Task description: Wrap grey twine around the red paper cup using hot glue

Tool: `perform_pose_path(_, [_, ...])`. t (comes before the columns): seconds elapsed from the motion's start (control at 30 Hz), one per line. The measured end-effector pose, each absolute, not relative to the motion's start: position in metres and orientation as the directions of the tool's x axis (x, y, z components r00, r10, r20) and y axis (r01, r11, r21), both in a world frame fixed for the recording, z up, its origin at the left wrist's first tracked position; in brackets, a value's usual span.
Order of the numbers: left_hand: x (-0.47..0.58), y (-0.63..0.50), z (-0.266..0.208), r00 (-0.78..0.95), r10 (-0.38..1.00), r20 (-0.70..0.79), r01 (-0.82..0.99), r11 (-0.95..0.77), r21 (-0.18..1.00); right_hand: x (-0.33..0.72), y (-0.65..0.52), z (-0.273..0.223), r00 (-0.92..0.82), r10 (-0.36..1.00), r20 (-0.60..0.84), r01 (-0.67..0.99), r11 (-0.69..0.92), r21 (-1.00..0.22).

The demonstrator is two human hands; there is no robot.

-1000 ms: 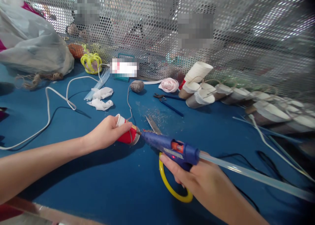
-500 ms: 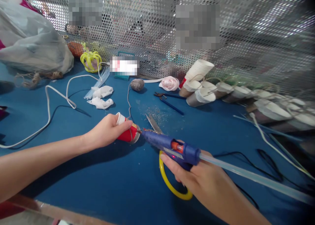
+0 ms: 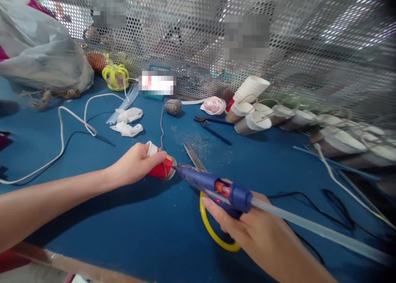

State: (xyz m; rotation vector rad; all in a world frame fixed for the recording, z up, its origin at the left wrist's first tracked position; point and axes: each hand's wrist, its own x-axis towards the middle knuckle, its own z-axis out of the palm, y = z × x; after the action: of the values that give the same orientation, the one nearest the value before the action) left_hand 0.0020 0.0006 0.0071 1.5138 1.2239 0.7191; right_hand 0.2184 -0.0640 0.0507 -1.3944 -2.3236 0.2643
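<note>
My left hand [image 3: 134, 163] is closed around a red paper cup [image 3: 161, 168] that lies tilted on its side, its base toward the right. Grey yarn wraps the base end and runs back to a small ball of grey yarn [image 3: 173, 107]. In my right hand [image 3: 238, 225] is a blue hot glue gun [image 3: 210, 183] with a red light lit and a long clear glue stick in its rear. The nozzle is at the cup's base edge; whether it touches I cannot tell. Beneath the gun lie scissors [image 3: 203, 211] with yellow handles, partly hidden.
Pliers [image 3: 216, 134] lie beyond the scissors. Several yarn-wrapped cups [image 3: 253, 124] line the right back, along a perforated metal screen [image 3: 192, 39]. Pink ribbon [image 3: 213, 105], white scraps [image 3: 126, 129], a white cord [image 3: 62, 128] and a plastic bag [image 3: 46, 48] are also on the blue table.
Almost nothing differs. The glue gun's rear has dipped slightly while its nozzle stays at the cup's base edge; the left hand keeps its hold on the cup.
</note>
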Motion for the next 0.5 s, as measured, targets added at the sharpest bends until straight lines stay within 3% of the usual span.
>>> perform_pose_path(0.37, [0.0026,0.0004,0.0087,0.299,0.943,-0.145,0.336,0.038,0.941,0.2206,-0.0670,0.0474,-0.419,0.861,0.289,0.839,0.489,-0.241])
perform_pose_path(0.5, [0.0027,0.0006,0.0083,0.285,0.950,-0.129,0.357,0.020,0.934,0.2191,-0.0655,0.0500,-0.433,0.861,0.267,0.825,0.498,-0.269])
